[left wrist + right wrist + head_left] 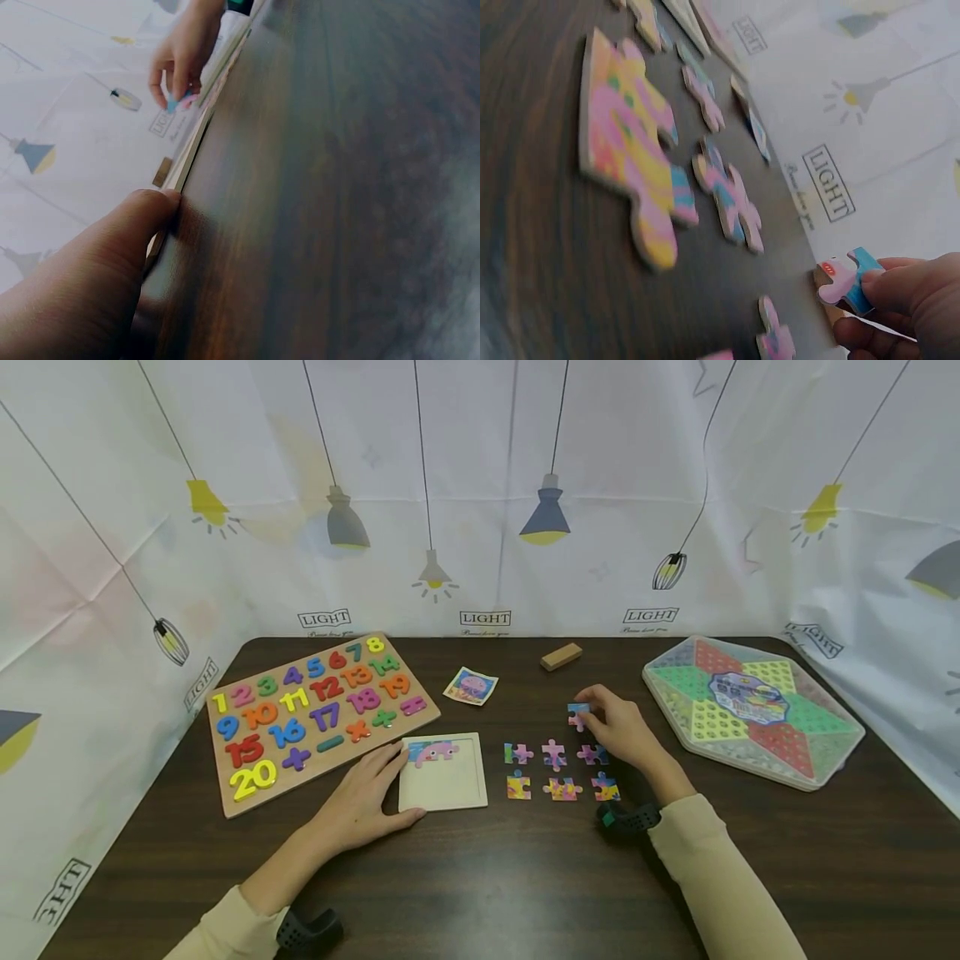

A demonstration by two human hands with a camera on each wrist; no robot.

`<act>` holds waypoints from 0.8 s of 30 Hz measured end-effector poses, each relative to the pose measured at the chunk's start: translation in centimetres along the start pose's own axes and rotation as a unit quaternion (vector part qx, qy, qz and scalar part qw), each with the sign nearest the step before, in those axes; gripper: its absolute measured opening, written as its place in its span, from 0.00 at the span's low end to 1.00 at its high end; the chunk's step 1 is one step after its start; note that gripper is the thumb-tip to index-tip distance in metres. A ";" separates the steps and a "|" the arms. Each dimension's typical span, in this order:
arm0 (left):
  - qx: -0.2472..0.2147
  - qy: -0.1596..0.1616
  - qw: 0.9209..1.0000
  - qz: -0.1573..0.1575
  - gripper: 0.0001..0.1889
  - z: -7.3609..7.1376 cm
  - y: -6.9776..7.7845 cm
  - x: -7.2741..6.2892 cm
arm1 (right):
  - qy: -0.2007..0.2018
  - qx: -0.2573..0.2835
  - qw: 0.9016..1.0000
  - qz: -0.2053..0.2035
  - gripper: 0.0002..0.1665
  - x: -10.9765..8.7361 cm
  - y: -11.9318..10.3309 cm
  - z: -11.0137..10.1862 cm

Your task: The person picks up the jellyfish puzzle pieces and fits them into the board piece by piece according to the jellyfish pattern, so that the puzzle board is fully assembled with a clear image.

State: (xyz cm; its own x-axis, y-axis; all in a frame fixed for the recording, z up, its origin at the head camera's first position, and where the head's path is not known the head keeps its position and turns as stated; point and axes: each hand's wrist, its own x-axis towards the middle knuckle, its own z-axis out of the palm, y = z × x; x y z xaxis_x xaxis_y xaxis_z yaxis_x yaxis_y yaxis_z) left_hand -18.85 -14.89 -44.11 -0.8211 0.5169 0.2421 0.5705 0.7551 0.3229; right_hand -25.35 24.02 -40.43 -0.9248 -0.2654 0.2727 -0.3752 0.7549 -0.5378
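Note:
My right hand (621,729) pinches a blue-and-pink jigsaw piece (847,281) between thumb and fingers, above the table. Several loose pieces lie in rows nearby, among them a pink piece (554,754) and a yellow-pink piece (562,789). At the left edge of a pale square puzzle tray (442,787), my left hand (367,802) rests with thumb and fingers spread, touching the rim. Joined pieces (435,752) showing a pink animal sit along the tray's top left. In the left wrist view the thumb (142,217) lies against the tray's side.
A wooden number board (315,752) lies at the left, behind the left hand. Behind the tray is a small picture card (471,686), and a wooden block (561,657) lies at the back. A hexagonal board-game box (753,710) stands right of the right hand.

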 end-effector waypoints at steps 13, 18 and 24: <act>0.001 -0.007 1.000 -0.002 0.47 -0.2 0.2 0.0 | -0.023 0.019 0.999 -0.030 0.12 0.9 -2.8 1.5; 0.002 -0.006 1.000 -0.002 0.47 -0.3 0.2 0.0 | -0.028 0.040 0.998 -0.026 0.11 1.2 -3.7 1.9; 0.000 -0.002 1.000 -0.002 0.47 -0.2 0.2 0.0 | -0.025 0.059 0.998 -0.023 0.09 1.5 -4.8 2.3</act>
State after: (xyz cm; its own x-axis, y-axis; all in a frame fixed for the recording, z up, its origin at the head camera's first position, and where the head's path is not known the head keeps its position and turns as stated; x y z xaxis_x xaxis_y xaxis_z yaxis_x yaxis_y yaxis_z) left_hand -18.71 -14.87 -43.86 -0.8232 0.5158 0.2373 0.5677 0.7567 0.3243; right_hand -25.04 18.61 -39.29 -0.9072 -0.3304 0.2604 -0.4195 0.6657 -0.6171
